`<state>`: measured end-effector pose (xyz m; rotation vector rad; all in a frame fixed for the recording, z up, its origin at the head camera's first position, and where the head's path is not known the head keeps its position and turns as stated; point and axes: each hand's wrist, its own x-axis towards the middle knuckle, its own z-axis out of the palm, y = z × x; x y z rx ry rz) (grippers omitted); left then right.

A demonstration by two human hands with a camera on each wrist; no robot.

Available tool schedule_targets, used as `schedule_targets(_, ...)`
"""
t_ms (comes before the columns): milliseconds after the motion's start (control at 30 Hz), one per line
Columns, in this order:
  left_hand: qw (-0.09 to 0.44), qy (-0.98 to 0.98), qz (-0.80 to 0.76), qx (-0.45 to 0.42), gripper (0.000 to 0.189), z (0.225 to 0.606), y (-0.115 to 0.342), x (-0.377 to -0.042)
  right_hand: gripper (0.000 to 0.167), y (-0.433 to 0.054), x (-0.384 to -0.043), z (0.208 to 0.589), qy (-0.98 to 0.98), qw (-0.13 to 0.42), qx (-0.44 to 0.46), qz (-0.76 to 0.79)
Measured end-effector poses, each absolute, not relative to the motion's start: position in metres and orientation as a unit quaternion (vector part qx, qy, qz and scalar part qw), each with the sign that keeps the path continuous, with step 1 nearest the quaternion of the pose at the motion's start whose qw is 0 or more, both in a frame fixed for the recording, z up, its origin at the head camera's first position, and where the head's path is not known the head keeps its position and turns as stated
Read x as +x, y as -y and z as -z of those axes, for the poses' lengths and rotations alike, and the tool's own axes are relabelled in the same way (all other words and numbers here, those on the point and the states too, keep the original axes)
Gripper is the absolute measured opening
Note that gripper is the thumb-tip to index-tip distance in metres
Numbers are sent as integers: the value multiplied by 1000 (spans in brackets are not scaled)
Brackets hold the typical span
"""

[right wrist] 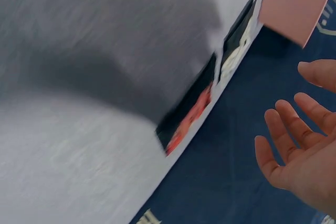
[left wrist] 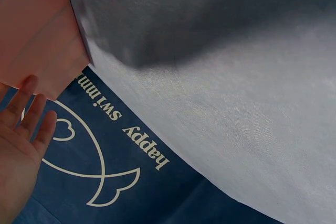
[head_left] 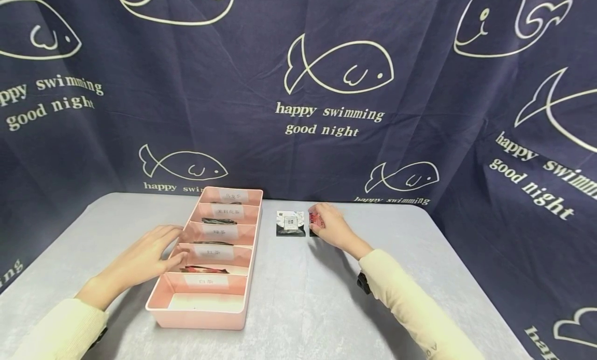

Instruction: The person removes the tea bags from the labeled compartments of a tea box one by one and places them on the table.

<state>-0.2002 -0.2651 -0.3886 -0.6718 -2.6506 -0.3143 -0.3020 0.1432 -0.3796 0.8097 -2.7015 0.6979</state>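
right hand (head_left: 333, 228) of mine reaches over a red-and-black packet (right wrist: 187, 114) that lies flat on the tabletop (head_left: 289, 298); its fingers are loosely bent and parted from the thumb, though i cannot tell whether they touch the packet. just to the left lies a silver-and-black packet (head_left: 291, 224), both near the far edge. my left hand (head_left: 140, 254) is relaxed, fingers and thumb apart, at the left rim of a pink box (head_left: 200, 318). the box has five compartments in a row with white labels (head_left: 206, 281); slim packets (head_left: 205, 269) sit in the four farther ones. i wear cream sleeves (head_left: 406, 298), and behind everything hangs a dark blue cloth (head_left: 336, 158) with pale fish outlines.
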Motion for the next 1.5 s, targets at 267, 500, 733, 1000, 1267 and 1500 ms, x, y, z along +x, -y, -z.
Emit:
schedule_targets(267, 201, 941, 115, -246, 37, 390, 265, -202, 31, -120, -280, 370, 918, 106, 321, -206)
schedule_targets(500, 204, 940, 114, -248, 37, 390, 265, -202, 27, -101, -265, 366, 908, 109, 366, -170)
schedule_targets(733, 197, 944, 112, -242, 41, 391, 265, -201, 25, -83, -250, 360, 892, 103, 410, -158)
schedule_targets(1000, 191, 946, 113, -237, 43, 390, 266, -201, 24, -64, -235, 353, 874, 121, 455, -122)
schedule_targets(1267, 196, 944, 114, -240, 43, 390, 266, -201, 24, -46, -224, 351, 853, 157, 493, -67)
schedule_targets(1500, 199, 943, 115, -242, 40, 391, 266, -202, 21, -35, -217, 350, 836, 158, 521, -64)
